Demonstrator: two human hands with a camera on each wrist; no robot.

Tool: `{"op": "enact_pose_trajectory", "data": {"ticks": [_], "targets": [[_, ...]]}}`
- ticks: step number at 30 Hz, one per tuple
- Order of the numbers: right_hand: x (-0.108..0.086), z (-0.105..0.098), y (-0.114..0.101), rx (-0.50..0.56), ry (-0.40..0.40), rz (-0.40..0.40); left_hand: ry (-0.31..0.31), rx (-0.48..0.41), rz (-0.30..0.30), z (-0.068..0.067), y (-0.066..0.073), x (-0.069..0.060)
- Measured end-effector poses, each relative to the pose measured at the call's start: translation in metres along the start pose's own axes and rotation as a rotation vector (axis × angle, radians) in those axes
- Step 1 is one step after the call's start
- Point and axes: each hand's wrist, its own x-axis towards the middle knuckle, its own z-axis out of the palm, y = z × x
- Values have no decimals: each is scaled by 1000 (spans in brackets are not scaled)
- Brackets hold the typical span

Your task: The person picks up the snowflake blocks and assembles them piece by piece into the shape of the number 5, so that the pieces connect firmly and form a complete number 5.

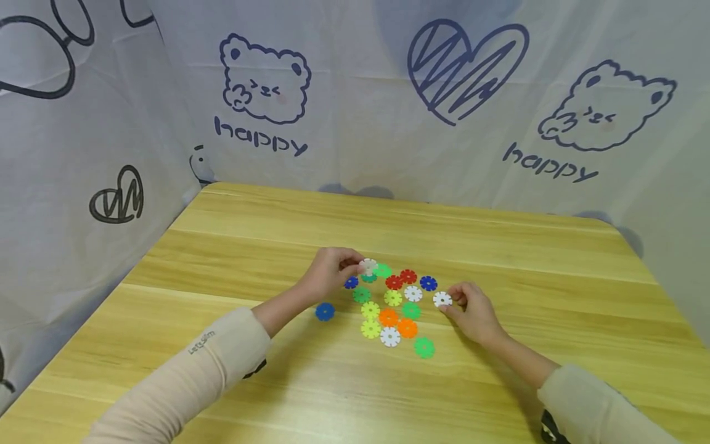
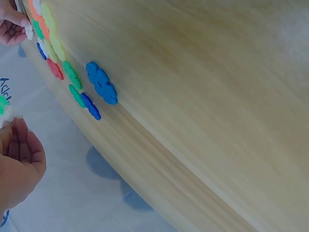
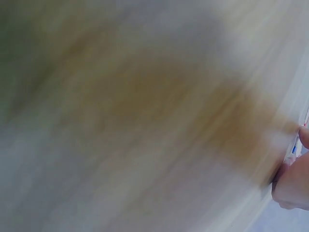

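Observation:
My left hand [image 1: 331,271] pinches a white notched plastic disc [image 1: 368,266] between thumb and fingers, above the far side of a group of discs. A light green disc [image 1: 383,271] shows right beside it; in the left wrist view this green piece [image 2: 3,103] appears against the white one [image 2: 8,114], raised off the table. At the group's right side my right hand [image 1: 471,313] pinches another white disc [image 1: 442,300] by its edge. Only part of the right hand [image 3: 293,182] shows in the right wrist view, and its disc is mostly hidden there.
Several flower-like discs lie flat on the wooden table [image 1: 222,394] between the hands, among them red [image 1: 408,276], orange [image 1: 407,328], yellow [image 1: 370,329] and green [image 1: 424,347] ones. A blue disc [image 1: 325,311] lies apart, below the left wrist. Printed white cloth [image 1: 360,123] hangs behind the table.

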Motion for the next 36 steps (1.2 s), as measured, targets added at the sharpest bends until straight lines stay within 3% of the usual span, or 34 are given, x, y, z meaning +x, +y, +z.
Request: {"op": "enact_pose_trajectory", "data": {"ticks": [6,14,29,36], "targets": [[-1,-2,-2,53,-29,19,3,-8,4,2,0,0],[0,-5,-4,28,-24,4,59,-49,-12,0,5,1],[1,-14,-11,57,-40,43,9,-70,-19,1,4,4],[4,-22,-20,90,20,18,-2,-65,-10,2,5,3]]}}
